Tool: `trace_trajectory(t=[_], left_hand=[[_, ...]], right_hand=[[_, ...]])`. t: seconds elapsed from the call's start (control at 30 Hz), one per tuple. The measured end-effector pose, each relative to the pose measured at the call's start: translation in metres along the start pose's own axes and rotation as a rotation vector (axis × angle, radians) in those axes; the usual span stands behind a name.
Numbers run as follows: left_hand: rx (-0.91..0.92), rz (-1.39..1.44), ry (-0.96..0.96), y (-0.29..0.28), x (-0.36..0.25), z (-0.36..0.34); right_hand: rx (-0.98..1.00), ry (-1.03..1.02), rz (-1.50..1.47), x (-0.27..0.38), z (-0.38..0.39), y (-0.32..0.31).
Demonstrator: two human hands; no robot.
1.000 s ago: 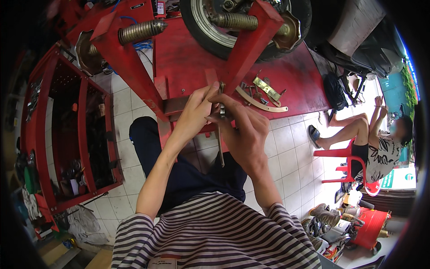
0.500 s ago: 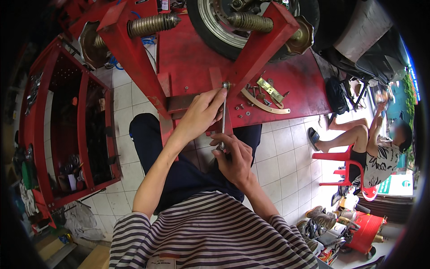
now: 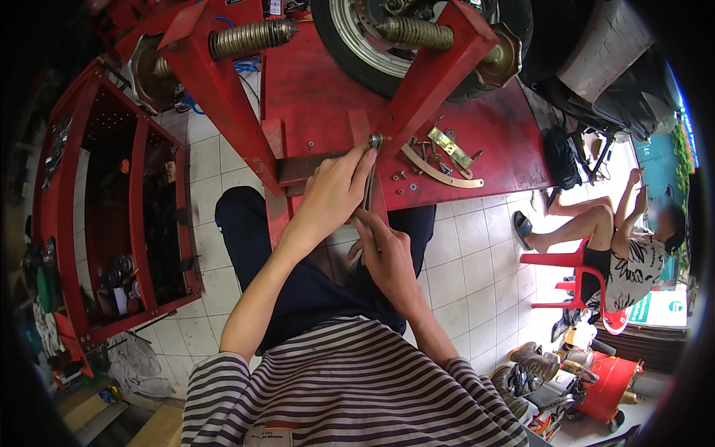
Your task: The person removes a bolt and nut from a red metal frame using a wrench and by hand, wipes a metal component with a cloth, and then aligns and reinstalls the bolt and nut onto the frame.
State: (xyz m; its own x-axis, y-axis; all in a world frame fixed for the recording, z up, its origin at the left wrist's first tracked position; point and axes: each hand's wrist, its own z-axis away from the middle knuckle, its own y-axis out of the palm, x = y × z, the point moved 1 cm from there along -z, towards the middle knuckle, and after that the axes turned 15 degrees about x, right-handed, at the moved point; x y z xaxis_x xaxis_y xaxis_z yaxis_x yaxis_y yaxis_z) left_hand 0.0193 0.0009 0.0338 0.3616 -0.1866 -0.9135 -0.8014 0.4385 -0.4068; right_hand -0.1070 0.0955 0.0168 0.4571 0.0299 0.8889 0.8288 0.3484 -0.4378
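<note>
The fingertips of my left hand press a slim metal wrench near a bolt at the foot of the right red upright. Most of the wrench is hidden behind my hands. Just below, my right hand is closed with bent fingers at the wrench's lower end; the exact grip is partly covered. A red crossbar joins the uprights beside my left hand.
Loose bolts and nuts, a curved metal strip and a gold plate lie on the red platform. A wheel stands beyond. A red cabinet is at left; a seated person is at right.
My right hand has moved up and closer to my left hand, and the wrench's lower end has gone from sight. My left hand has shifted slightly, still by the bolt.
</note>
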Motion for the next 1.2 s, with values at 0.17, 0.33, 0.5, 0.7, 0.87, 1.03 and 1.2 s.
trace_trajectory(t=[0.17,0.33,0.5,0.7,0.87,1.03,1.2], left_hand=[[-0.072,-0.126,0.027,0.003,0.002,-0.001],[-0.092,-0.231,0.001,0.001,0.0,-0.001],[-0.131,-0.297,-0.003,0.005,0.002,-0.003],[-0.123,-0.273,0.042,0.006,0.001,0.001],[-0.085,-0.135,0.075,0.003,0.002,0.0],[-0.132,-0.215,0.051,0.011,0.004,0.001],[-0.136,-0.229,0.049,0.011,0.004,0.004]], right_hand=[[0.005,-0.048,0.042,-0.021,-0.022,0.001],[0.02,-0.079,0.06,-0.031,-0.04,0.001],[-0.026,-0.103,0.094,-0.035,-0.044,0.003],[-0.074,-0.093,0.049,-0.013,-0.024,0.003],[-0.118,-0.166,0.138,-0.02,-0.016,0.004],[-0.118,-0.204,0.154,-0.024,-0.016,0.004],[-0.077,-0.174,0.164,-0.021,-0.012,0.003]])
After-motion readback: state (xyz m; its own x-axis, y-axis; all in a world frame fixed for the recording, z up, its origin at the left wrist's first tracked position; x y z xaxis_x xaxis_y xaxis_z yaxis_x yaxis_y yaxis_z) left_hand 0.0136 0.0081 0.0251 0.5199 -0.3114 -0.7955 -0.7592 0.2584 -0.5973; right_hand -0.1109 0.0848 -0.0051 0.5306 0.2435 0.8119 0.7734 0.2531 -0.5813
